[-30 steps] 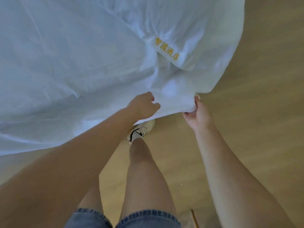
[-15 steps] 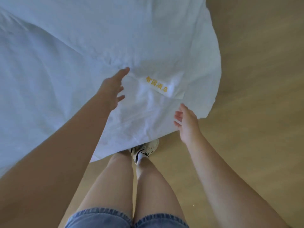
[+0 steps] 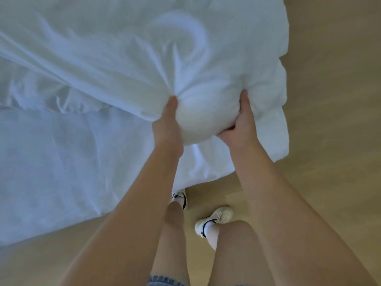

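Note:
A large white duvet in its cover [image 3: 107, 65] fills the upper left of the head view and hangs over the bed's corner toward the floor. Both hands clutch a rounded bunch of it near the corner. My left hand [image 3: 168, 122] grips the bunch from the left, thumb pressed into the gathered folds. My right hand [image 3: 240, 122] grips it from the right, fingers curled underneath and thumb on top. The yellow embroidered label is hidden.
A flat white sheet [image 3: 51, 162] covers the bed's near left side. The wooden floor [image 3: 329, 120] lies to the right and below. My legs and white sneakers [image 3: 214, 220] stand on it close to the bed corner.
Both hands were open and reaching over the cover; now they have closed on a bunch of it at the corner. The label has gone out of sight.

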A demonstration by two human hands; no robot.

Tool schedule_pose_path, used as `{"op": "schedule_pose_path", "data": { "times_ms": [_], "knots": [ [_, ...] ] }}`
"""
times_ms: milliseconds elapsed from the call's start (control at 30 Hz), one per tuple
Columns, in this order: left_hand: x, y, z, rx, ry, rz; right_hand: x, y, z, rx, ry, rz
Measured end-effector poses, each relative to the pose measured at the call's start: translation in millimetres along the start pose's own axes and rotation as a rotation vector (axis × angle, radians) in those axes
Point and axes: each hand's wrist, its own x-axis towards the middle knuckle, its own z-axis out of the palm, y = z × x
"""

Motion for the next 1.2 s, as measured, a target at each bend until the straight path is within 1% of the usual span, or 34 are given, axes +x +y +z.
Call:
{"op": "schedule_pose_path", "data": {
  "times_ms": [67,133,200,267,333,367,433,467,500,533,567,600,667,767,833,867,933,1000,1100,1133,1200],
  "knots": [
    [-20,-7,4,-0.113,-0.004,0.010,-3,-23,2,-0.084,0.075,-0.085],
    [-49,-23,11,-0.185,0.025,-0.019,-17,-48,-14,-0.240,0.225,-0.205],
    [-88,-56,24,-0.178,0.043,-0.101,-40,-74,-54,-0.385,0.347,-0.307],
    [-133,-107,42,-0.167,0.066,-0.180,-66,-99,-112,-0.446,0.385,-0.359],
    [-177,-162,63,-0.158,0.084,-0.260,-84,-126,-168,-0.561,0.447,-0.402],
    [-194,-186,74,-0.131,0.075,-0.316,-86,-139,-190,-0.656,0.499,-0.439],
    [-211,-218,89,-0.034,0.040,-0.414,-75,-161,-216,-0.958,0.577,-0.517],
    [-210,-226,92,0.006,0.035,-0.453,-65,-168,-222,-1.132,0.593,-0.523],
    [-205,-228,92,0.025,0.044,-0.486,-55,-170,-225,-1.254,0.603,-0.501],
    [-197,-224,88,0.022,0.061,-0.501,-46,-168,-224,-1.324,0.598,-0.457],
    [-187,-217,80,0.003,0.084,-0.490,-40,-161,-222,-1.364,0.567,-0.410],
    [-175,-209,69,-0.006,0.111,-0.458,-36,-149,-218,-1.411,0.499,-0.385],
    [-149,-192,36,0.030,0.178,-0.382,-36,-114,-208,-1.542,0.273,-0.346],
    [-119,-166,-28,0.064,0.294,-0.334,-47,-52,-188,-1.705,-0.058,-0.278],
    [-105,-150,-72,0.060,0.358,-0.301,-59,-13,-171,-1.850,-0.233,-0.282],
    [-98,-143,-95,0.030,0.416,-0.276,-67,5,-161,-1.912,-0.299,-0.301],
    [-83,-127,-141,-0.036,0.593,-0.206,-79,41,-139,-2.032,-0.417,-0.347],
    [-65,-110,-188,-0.069,0.701,-0.142,-89,76,-115,-2.154,-0.548,-0.381],
    [-36,-75,-250,-0.095,0.749,-0.036,-97,136,-75,-2.316,-0.719,-0.418],
    [-23,-63,-270,-0.090,0.743,0.017,-98,159,-62,-2.354,-0.741,-0.429],
    [4,-40,-305,-0.067,0.697,0.085,-102,203,-35,-2.355,-0.717,-0.457]
  ]
}}
